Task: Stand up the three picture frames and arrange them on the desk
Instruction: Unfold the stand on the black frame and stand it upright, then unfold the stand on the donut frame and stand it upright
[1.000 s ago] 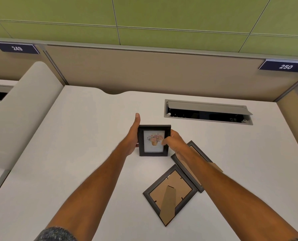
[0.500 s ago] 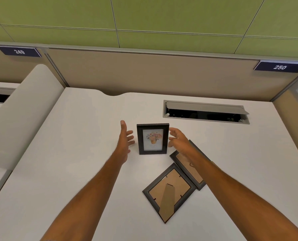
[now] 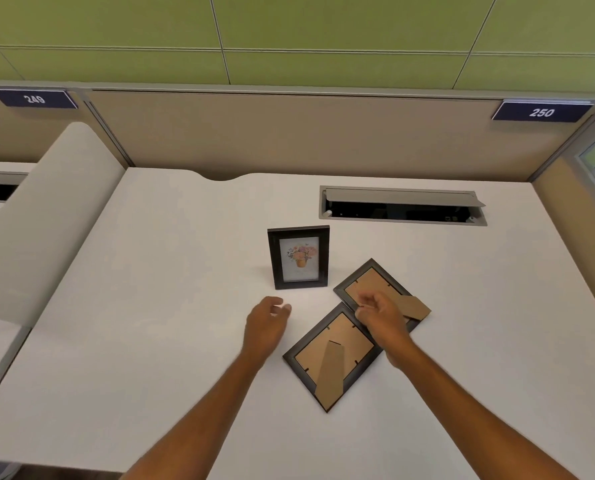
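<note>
— While one frame [image 3: 299, 257] stands upright mid-worktop [image 3: 150, 306], which step are you on?

— The second. Two lie face down just in front of it, corners overlapping. Your right hand [image 3: 381, 315] sits over the far flat frame [image 3: 372, 289], fingers curled together near its edge; whether they grip it, I cannot tell. Your left hand [image 3: 266, 327] hovers empty, fingers loosely apart.

— And next?

— Probably lift that frame clear of the near flat frame [image 3: 334, 355], swing out its cardboard easel [image 3: 415, 306], and stand it beside the first.

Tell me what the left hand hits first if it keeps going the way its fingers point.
The left hand points away and slightly right, toward the standing flower picture frame. That frame's lower edge looks first in line; bare desk lies between. Its height above the desk is unclear.
</note>
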A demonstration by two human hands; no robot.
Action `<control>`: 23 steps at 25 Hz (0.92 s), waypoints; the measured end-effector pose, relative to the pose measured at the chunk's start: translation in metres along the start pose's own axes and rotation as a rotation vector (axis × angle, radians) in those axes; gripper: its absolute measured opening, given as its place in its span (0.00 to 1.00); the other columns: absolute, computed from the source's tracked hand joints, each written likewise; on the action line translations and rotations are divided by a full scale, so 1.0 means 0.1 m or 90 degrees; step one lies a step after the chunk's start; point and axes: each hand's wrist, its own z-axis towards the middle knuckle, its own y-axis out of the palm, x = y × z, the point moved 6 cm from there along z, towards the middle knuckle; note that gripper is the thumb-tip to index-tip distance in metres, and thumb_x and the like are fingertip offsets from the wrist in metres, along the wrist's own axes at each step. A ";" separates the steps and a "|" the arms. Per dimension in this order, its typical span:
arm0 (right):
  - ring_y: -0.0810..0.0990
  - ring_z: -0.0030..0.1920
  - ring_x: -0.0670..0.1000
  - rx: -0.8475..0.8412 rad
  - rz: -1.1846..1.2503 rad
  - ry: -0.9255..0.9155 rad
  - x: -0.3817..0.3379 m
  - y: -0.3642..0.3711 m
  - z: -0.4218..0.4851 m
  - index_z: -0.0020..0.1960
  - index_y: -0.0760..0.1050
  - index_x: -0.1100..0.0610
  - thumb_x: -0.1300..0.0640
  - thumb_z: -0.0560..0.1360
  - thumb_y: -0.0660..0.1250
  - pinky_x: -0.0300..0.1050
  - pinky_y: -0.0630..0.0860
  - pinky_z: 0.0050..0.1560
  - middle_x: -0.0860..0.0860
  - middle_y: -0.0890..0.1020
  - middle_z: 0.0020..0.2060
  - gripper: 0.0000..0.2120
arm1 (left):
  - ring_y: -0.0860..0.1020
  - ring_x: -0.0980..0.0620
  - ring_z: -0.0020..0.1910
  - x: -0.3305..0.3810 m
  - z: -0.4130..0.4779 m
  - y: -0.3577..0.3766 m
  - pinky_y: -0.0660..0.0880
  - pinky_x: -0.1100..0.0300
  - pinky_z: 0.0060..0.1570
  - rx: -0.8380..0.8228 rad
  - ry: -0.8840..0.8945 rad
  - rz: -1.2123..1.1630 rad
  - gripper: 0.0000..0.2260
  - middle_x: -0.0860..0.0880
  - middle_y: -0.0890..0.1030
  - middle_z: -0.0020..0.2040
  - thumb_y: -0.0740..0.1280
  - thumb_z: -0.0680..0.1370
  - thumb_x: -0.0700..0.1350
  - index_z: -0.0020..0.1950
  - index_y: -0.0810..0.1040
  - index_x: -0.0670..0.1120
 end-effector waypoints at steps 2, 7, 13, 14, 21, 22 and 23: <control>0.82 0.63 0.49 0.025 -0.048 -0.011 0.21 -0.03 -0.16 0.68 0.79 0.49 0.66 0.81 0.67 0.34 0.76 0.51 0.48 0.83 0.64 0.19 | 0.81 0.49 0.63 0.02 -0.20 0.18 0.80 0.51 0.65 -0.016 0.069 0.111 0.16 0.48 0.83 0.65 0.70 0.85 0.53 0.71 0.80 0.49; 0.81 0.68 0.54 0.018 -0.340 -0.144 0.51 -0.07 -0.42 0.75 0.77 0.56 0.64 0.83 0.69 0.46 0.80 0.67 0.53 0.81 0.69 0.20 | 0.82 0.50 0.64 0.04 -0.65 0.63 0.82 0.51 0.62 -0.064 0.168 0.302 0.14 0.52 0.82 0.66 0.69 0.84 0.52 0.70 0.81 0.53; 0.78 0.71 0.55 0.021 -0.450 -0.195 0.52 -0.05 -0.47 0.75 0.77 0.57 0.60 0.84 0.69 0.46 0.78 0.68 0.55 0.81 0.70 0.19 | 0.81 0.46 0.67 0.10 -0.76 0.89 0.79 0.53 0.61 -0.063 0.128 0.350 0.23 0.49 0.80 0.70 0.72 0.82 0.58 0.73 0.77 0.49; 0.78 0.70 0.55 0.020 -0.460 -0.202 0.51 -0.05 -0.48 0.74 0.78 0.58 0.60 0.84 0.68 0.46 0.78 0.67 0.55 0.81 0.69 0.18 | 0.81 0.46 0.67 0.12 -0.76 0.91 0.80 0.53 0.61 -0.061 0.127 0.352 0.23 0.48 0.79 0.70 0.73 0.82 0.58 0.72 0.77 0.49; 0.76 0.74 0.54 0.003 -0.499 -0.225 0.47 -0.01 -0.53 0.74 0.78 0.58 0.59 0.85 0.68 0.45 0.76 0.70 0.54 0.80 0.73 0.18 | 0.80 0.46 0.67 0.19 -0.77 1.05 0.81 0.51 0.62 -0.015 0.082 0.349 0.28 0.46 0.80 0.69 0.77 0.79 0.58 0.72 0.75 0.46; 0.76 0.74 0.54 0.001 -0.499 -0.225 0.47 -0.01 -0.53 0.74 0.78 0.58 0.59 0.85 0.68 0.44 0.76 0.70 0.54 0.80 0.73 0.18 | 0.80 0.46 0.68 0.20 -0.76 1.06 0.81 0.52 0.63 -0.010 0.070 0.349 0.28 0.46 0.80 0.69 0.77 0.79 0.57 0.73 0.75 0.45; 0.76 0.74 0.54 -0.001 -0.498 -0.225 0.47 -0.01 -0.52 0.74 0.78 0.58 0.59 0.85 0.68 0.44 0.76 0.70 0.54 0.80 0.73 0.17 | 0.80 0.46 0.68 0.20 -0.75 1.07 0.81 0.52 0.63 -0.008 0.058 0.351 0.28 0.45 0.80 0.69 0.77 0.79 0.56 0.74 0.74 0.45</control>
